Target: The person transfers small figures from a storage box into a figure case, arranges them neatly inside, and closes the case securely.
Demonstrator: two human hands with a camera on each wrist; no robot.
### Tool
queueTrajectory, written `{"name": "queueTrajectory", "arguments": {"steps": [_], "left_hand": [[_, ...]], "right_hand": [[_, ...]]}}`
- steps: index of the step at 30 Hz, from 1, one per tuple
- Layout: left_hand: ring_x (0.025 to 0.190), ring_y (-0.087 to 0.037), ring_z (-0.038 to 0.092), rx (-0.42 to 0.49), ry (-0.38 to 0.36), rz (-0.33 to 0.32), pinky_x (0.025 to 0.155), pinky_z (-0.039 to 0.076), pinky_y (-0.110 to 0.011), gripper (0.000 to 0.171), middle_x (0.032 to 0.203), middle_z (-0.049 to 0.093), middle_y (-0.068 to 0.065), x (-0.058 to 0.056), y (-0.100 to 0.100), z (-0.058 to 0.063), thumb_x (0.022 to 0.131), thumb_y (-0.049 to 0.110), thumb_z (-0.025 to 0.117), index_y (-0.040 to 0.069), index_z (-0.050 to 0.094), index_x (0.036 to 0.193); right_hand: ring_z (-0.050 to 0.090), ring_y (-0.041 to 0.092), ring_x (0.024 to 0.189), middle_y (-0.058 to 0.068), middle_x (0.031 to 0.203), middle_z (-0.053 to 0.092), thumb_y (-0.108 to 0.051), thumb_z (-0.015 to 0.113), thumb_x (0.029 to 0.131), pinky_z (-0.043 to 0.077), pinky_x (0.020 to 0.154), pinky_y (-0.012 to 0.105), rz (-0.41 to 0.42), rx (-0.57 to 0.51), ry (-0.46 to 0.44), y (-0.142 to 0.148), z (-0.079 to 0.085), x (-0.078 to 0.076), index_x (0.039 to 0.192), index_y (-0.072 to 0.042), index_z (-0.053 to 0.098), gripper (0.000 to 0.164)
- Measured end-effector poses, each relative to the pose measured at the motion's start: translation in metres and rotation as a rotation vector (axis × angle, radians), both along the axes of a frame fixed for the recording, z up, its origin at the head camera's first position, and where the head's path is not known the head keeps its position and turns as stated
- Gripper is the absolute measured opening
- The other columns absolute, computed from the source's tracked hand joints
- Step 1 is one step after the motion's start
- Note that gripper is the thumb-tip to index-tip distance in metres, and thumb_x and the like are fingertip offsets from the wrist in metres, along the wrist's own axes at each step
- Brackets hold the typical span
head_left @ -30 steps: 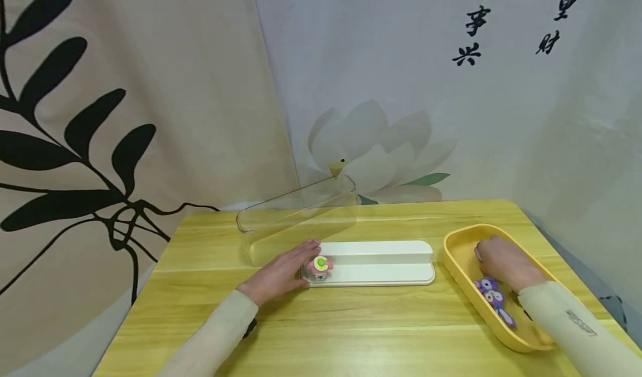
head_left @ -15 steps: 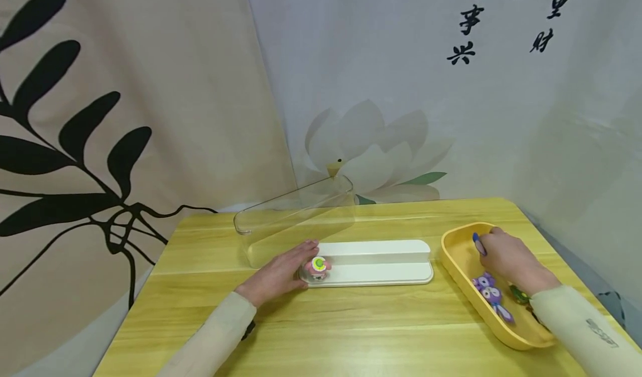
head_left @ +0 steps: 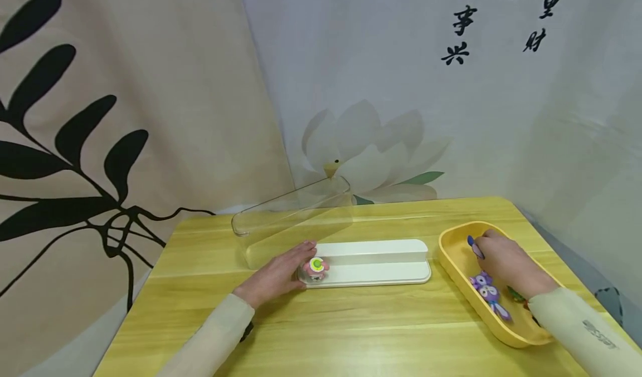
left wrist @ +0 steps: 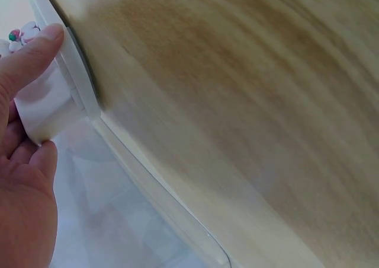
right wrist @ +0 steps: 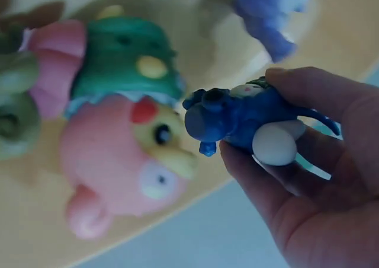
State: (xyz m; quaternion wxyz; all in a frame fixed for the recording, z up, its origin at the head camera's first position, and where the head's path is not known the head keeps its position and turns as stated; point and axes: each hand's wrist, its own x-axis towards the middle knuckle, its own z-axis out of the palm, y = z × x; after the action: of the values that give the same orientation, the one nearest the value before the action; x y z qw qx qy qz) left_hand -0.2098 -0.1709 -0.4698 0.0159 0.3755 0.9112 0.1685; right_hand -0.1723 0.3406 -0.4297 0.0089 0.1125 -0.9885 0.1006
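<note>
My left hand holds the left end of a long white display base, thumb at its front edge and fingers behind the raised step in the left wrist view. Beside that thumb, a small pink figurine with a yellow-and-green top stands on the base. Over the yellow tray, my right hand pinches a small dark blue figurine with a white round part between thumb and fingers. Purple figurines lie in the tray near this hand. A green figurine is partly hidden by the right forearm.
Behind the base, a clear plastic cover rests tilted on the wooden table. A pink figurine in green lies close below the right hand in the right wrist view. Printed curtains hang behind the table.
My right hand has drawn back slightly in the tray, and the blue figurine in its fingers has come into sight. My left hand stays on the base. The head view has shifted a little.
</note>
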Motion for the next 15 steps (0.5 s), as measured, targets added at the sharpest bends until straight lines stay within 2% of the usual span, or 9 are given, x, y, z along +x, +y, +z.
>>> {"name": "queueTrajectory", "arguments": {"steps": [3,5,8,10,12,15], "left_hand": [[0.154,-0.029,0.029,0.002,-0.002,-0.008,0.122,0.034,-0.047,0.088,0.169,0.028,-0.007,-0.001,0.0,0.0,0.084,0.016,0.087,0.005,0.041,0.158],[0.154,-0.028,0.029,-0.001,-0.002,-0.012,0.122,0.034,-0.047,0.087,0.169,0.028,-0.007,-0.001,0.001,0.0,0.084,0.016,0.086,0.005,0.041,0.158],[0.154,-0.029,0.029,-0.008,0.009,-0.015,0.122,0.034,-0.046,0.087,0.169,0.028,-0.007,-0.001,0.002,0.0,0.084,0.017,0.086,0.004,0.041,0.158],[0.154,-0.029,0.03,-0.011,0.02,-0.016,0.121,0.034,-0.046,0.088,0.169,0.028,-0.008,-0.001,0.002,0.0,0.084,0.017,0.087,0.004,0.041,0.158],[0.153,-0.03,0.03,-0.009,0.028,-0.017,0.121,0.035,-0.047,0.088,0.169,0.028,-0.009,0.0,0.002,0.0,0.083,0.016,0.087,0.003,0.041,0.157],[0.153,-0.03,0.031,-0.005,0.024,-0.018,0.121,0.035,-0.047,0.088,0.169,0.029,-0.009,0.0,0.002,0.0,0.083,0.015,0.087,0.003,0.042,0.157]], "right_hand": [[0.041,0.022,0.069,0.006,0.082,0.046,-0.004,0.055,0.103,0.036,0.061,0.034,0.001,0.023,-0.001,0.001,-0.007,-0.003,0.071,-0.013,0.049,0.034],[0.044,0.023,0.069,0.008,0.082,0.049,-0.003,0.057,0.101,0.04,0.061,0.037,0.017,0.055,0.019,0.004,-0.008,-0.004,0.074,-0.01,0.054,0.028],[0.055,0.028,0.075,0.013,0.089,0.057,-0.004,0.068,0.095,0.052,0.066,0.045,0.032,0.083,0.036,0.007,-0.009,-0.002,0.093,0.0,0.067,0.006],[0.063,0.038,0.086,0.021,0.101,0.062,-0.007,0.076,0.09,0.057,0.075,0.054,0.036,0.094,0.03,0.01,-0.009,0.0,0.114,0.006,0.067,0.028],[0.063,0.048,0.101,0.029,0.117,0.062,-0.015,0.082,0.088,0.056,0.084,0.062,0.024,0.084,0.003,0.012,-0.009,0.001,0.131,0.008,0.06,0.053],[0.055,0.057,0.118,0.037,0.134,0.054,-0.025,0.085,0.087,0.052,0.093,0.069,0.012,0.068,-0.044,0.016,-0.01,0.004,0.144,0.009,0.049,0.076]]}}
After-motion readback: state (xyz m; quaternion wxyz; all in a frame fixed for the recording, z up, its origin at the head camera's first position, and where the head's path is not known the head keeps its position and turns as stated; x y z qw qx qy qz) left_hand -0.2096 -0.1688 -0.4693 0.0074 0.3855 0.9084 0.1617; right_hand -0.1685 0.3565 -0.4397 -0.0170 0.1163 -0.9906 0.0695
